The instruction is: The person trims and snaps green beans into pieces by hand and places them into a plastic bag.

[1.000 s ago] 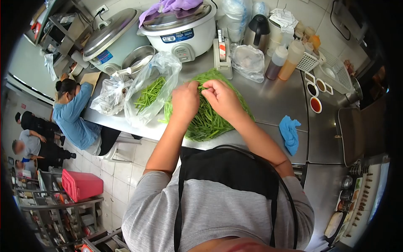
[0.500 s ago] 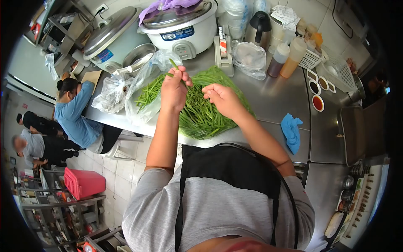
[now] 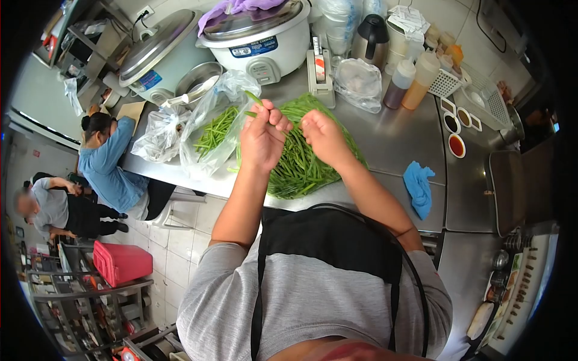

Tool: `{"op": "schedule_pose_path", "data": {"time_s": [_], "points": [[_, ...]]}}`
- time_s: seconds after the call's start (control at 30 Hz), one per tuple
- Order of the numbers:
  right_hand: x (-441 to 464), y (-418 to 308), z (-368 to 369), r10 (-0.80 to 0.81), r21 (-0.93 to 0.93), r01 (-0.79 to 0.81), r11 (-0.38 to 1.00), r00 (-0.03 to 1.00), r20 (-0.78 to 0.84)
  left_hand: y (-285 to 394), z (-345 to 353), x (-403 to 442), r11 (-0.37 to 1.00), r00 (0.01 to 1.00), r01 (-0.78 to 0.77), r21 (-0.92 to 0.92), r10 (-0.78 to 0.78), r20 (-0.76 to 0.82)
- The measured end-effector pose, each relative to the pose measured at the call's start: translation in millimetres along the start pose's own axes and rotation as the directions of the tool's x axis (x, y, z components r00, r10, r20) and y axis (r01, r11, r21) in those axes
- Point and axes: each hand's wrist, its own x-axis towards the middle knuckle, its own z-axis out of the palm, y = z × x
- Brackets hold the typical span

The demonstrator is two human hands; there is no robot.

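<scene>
Green beans [image 3: 304,174], long and slender, lie heaped in thin plastic on the steel bench [image 3: 391,144], directly before the wearer. Clock taken from this heap, 12 at the top of the view.

Handling, as judged: bean work by fingertips. A light pinch of thumb against fingers should suit; a hard squeeze may bruise the stalks. Best with few pieces per grip, ends lined up, both hands low over the heap so strays land there. Clear bag [image 3: 238,87] at 10 o'clock, near the heap, holds shorter bean pieces [image 3: 215,133]; its slack film could snag a wrist.

Left hand [image 3: 263,141], at about 11: fingers bent, thumb pressed to them, gripping green pieces [image 3: 253,97] whose ends poke out above the fingertips. Count uncertain.

Right hand [image 3: 326,138], at about 1: fingers curled toward the thumb, just beside the left, small gap between. Cannot tell whether the fingertips meet or hold anything.

Round about: knotted white bag [image 3: 158,139] at 9, beside the clear one; crumpled blue cloth [image 3: 417,189] between 3 and 4, well apart from both hands.
</scene>
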Motion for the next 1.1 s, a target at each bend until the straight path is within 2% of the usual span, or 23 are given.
{"op": "schedule_pose_path", "data": {"time_s": [0.03,0.1,0.13,0.17,0.2,0.23,0.27,0.3,0.4,0.43,0.53,0.63,0.7,0.73,0.77,0.87,0.9,1.0,1.1], "points": [[2,-4,-2,0.103,0.325,-0.100,0.941,0.995,0.008,0,-3,0,0.999,1.000,0.014,-0.029,-0.015,-0.023],[5,-12,-9,0.057,0.431,-0.063,0.900,0.998,0.027,-1,-12,0,0.995,0.997,0.038,-0.088,-0.044,-0.068],[5,-13,-12,0.032,0.483,-0.044,0.874,0.999,0.034,-3,-15,1,0.998,0.988,-0.020,-0.051,0.012,-0.155],[4,-11,-13,0.029,0.390,-0.087,0.917,0.988,0.152,-5,-16,3,0.997,0.969,-0.074,-0.009,0.070,-0.238],[1,-11,-9,-0.010,0.203,-0.016,0.979,0.991,0.130,-7,-17,4,0.992,0.941,-0.121,0.037,0.127,-0.315],[-4,-12,-1,-0.053,0.006,0.052,0.999,0.992,0.115,-9,-16,5,0.989,0.936,-0.138,0.048,0.146,-0.319],[-8,-14,5,-0.096,-0.194,0.116,0.974,0.989,0.108,-10,-16,5,0.986,0.931,-0.156,0.057,0.166,-0.324],[-9,-20,8,-0.032,-0.306,0.064,0.950,0.994,0.108,-12,-15,5,0.982,0.926,-0.175,0.068,0.188,-0.329],[-3,-14,16,-0.197,-0.410,0.172,0.896,0.980,-0.020,-15,-11,2,0.976,0.941,-0.192,0.106,0.213,-0.263],[2,-9,16,-0.302,-0.464,0.266,0.845,0.953,-0.003,-14,-11,1,0.975,0.947,-0.192,0.113,0.215,-0.240],[6,-9,13,-0.437,-0.604,0.355,0.713,0.899,0.013,-16,-9,-3,0.972,0.959,-0.193,0.136,0.217,-0.183],[9,-3,17,-0.291,-0.627,0.175,0.759,0.953,-0.085,-27,-2,-8,0.953,0.964,-0.211,0.215,0.239,-0.113],[11,5,15,-0.127,-0.315,0.084,0.945,0.985,-0.117,-31,-1,-11,0.956,0.967,-0.203,0.212,0.229,-0.109],[13,10,14,-0.042,-0.141,0.026,0.990,0.993,-0.110,-32,-1,-12,0.957,0.968,-0.199,0.212,0.225,-0.107],[17,21,11,0.190,0.027,-0.188,0.982,0.974,-0.123,-29,0,-12,0.976,0.972,-0.177,0.127,0.193,-0.136],[13,9,-3,0.150,-0.198,-0.138,0.970,0.988,0.045,-21,-17,-5,0.984,0.953,-0.163,0.067,0.174,-0.247],[9,8,-3,0.087,-0.493,-0.042,0.869,0.994,0.069,-18,-18,-3,0.983,0.937,-0.167,0.070,0.181,-0.299],[-2,-5,-2,0.332,-0.806,-0.033,0.592,0.920,0.206,-11,-26,-1,0.979,0.929,-0.190,0.074,0.204,-0.309],[-12,14,0,0.202,-0.771,0.016,0.636,0.961,0.187,-4,-30,-1,0.981,0.916,-0.162,0.108,0.190,-0.352]]}}
